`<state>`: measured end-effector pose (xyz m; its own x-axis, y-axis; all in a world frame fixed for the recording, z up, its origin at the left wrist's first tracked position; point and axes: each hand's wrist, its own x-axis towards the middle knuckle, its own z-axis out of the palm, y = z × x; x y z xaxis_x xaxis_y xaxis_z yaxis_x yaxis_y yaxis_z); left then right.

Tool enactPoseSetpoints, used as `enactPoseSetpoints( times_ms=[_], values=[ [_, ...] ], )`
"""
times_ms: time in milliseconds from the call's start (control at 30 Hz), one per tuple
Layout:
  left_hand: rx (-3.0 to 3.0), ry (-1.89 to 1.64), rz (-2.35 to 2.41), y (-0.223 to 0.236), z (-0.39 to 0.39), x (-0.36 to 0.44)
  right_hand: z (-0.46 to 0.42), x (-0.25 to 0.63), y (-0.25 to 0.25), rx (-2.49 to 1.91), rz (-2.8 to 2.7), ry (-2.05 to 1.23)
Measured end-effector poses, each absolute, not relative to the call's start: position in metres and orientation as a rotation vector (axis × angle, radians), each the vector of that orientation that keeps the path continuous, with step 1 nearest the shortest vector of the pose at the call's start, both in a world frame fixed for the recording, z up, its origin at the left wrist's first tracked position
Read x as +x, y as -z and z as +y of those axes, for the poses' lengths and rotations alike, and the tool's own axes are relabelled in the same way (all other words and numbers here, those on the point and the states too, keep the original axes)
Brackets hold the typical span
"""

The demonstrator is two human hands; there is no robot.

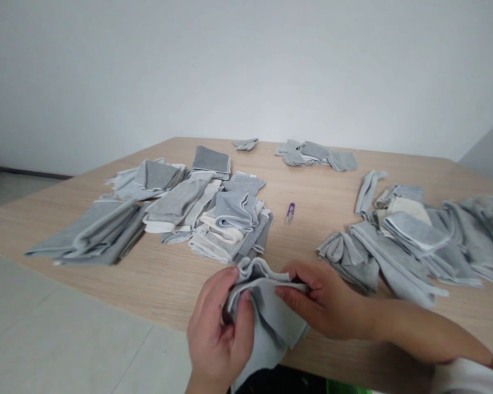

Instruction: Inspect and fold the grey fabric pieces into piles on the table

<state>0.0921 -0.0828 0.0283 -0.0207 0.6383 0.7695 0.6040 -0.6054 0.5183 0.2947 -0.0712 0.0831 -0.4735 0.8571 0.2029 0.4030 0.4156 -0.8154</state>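
"Where's the grey cloth (285, 314)?"

"Between the two hands, above the near edge of the tabletop (324, 202), its lower part hanging down."

"How is each grip?"

"The left hand (213, 339) pinches one end of its upper edge between thumb and fingers; the right hand (326, 303) pinches the other end likewise."

"And around them?"

"Just beyond, a stack of folded cloths (234, 210); to its right, purple-handled snips (290, 213). Further right, a heap of cloths (414, 235). Behind everything, a pale wall (246, 65)."
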Motion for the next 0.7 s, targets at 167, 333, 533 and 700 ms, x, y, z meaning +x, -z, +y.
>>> enactPoseSetpoints(
  times_ms=[167,333,533,700],
  values=[
    [2.39,-1.663,1.149,-0.035,-0.081,0.099,-0.072,0.288,-0.077,-0.968,-2.033,-1.091],
    [2.421,-1.622,1.108,-0.031,-0.08,0.102,-0.072,0.281,-0.066,-0.784,-1.816,-1.399],
    [2.093,-1.829,1.311,-0.032,-0.082,0.1,-0.062,0.282,-0.065,-0.99,-1.488,-1.454],
    [1.147,-2.268,1.59,-0.04,-0.07,0.089,-0.04,0.302,-0.081,-1.08,-1.277,-1.096]
  ],
)
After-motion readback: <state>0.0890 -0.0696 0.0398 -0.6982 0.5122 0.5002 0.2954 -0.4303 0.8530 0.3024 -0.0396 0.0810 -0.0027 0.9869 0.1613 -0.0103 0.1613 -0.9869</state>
